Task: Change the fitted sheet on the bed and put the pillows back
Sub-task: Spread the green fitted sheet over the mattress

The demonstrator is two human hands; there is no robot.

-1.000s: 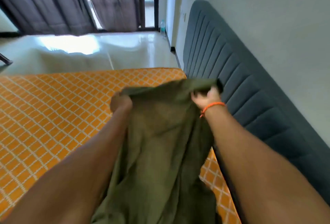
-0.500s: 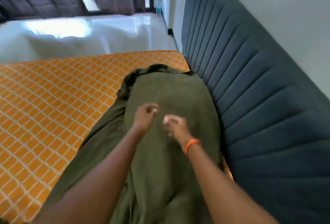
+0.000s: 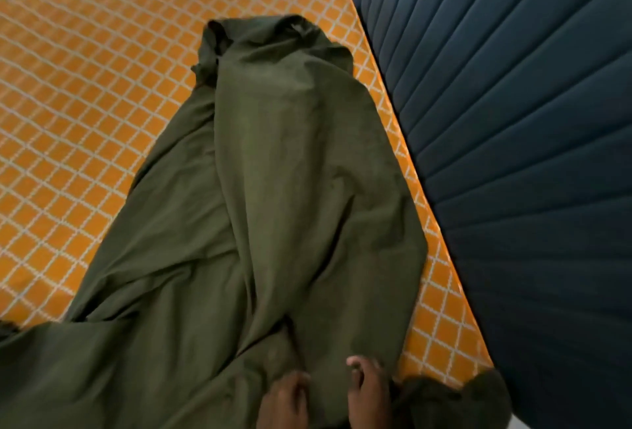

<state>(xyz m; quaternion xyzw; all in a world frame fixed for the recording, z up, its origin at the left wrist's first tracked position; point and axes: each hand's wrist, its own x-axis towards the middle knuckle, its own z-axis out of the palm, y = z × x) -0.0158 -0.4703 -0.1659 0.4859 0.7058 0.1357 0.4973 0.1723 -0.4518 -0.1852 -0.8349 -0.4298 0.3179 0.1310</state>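
head view, looking steeply down: an olive green sheet [image 3: 273, 189] lies in a long rumpled strip on the bare mattress [image 3: 85, 86], which is orange with a white diamond grid. the sheet's long axis runs from the near bottom edge of the view up toward the mattress's far right corner, roughly parallel to the dark blue padded headboard [image 3: 513, 120] on the right. its far end is narrow and bunched, with a folded-over hem, and stops short of the far mattress edge; toward the near end the cloth widens and spills left across the bottom of the view. along the right side a thin strip of orange mattress shows between the sheet and the headboard, so that edge has little room. to the left, most of the mattress is uncovered and open. at the bottom, the 2 hands sit on the near end of the sheet: the left hand [image 3: 284, 401] has its fingers curled down into the cloth, and the right hand [image 3: 367, 391] beside it presses on a fold, but i cannot tell whether either one actually has the fabric pinched. a dark bunch of sheet sits just right of the right hand, near the headboard's base.
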